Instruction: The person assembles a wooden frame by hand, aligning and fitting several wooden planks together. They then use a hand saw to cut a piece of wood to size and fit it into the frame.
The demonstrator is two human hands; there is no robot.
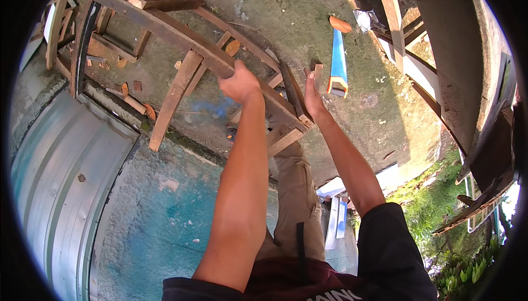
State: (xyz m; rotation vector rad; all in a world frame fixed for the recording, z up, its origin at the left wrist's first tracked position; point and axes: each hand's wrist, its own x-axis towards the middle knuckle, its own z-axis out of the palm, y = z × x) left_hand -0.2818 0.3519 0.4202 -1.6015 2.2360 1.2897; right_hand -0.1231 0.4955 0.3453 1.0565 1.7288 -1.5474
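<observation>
Left hand (240, 82): fingers curled over the wooden frame's (165, 26) top rail.
Right hand (313, 96): fingers closed around a small wood block (317, 75), just beside the frame's corner.
Handsaw (338, 59): on the ground beyond.

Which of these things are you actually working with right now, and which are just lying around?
In hand:
left hand gripping the wooden frame
right hand holding a small wood block

Lying about:
handsaw on the ground
wood offcuts
corrugated metal sheet
</observation>
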